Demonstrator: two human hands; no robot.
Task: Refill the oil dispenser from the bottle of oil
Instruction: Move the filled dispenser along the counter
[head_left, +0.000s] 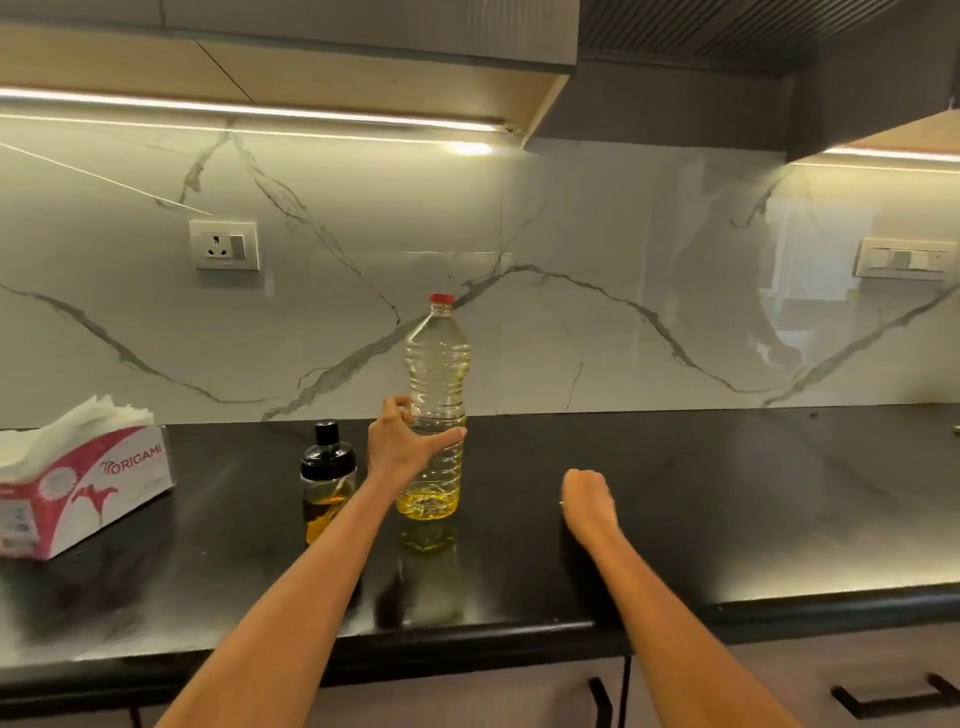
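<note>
Head view: a clear ribbed plastic oil bottle with a red cap (435, 410) stands upright on the black glossy countertop (727, 493), a little yellow oil at its base; the left hand (402, 441) wraps its middle, thumb across the front. Just left of it, partly behind the forearm, stands a small glass oil dispenser with a black lid (326, 480). The right hand (587, 501) rests on the counter, fingers curled under, holding nothing; a red-and-white tissue box (78, 488) sits far left.
</note>
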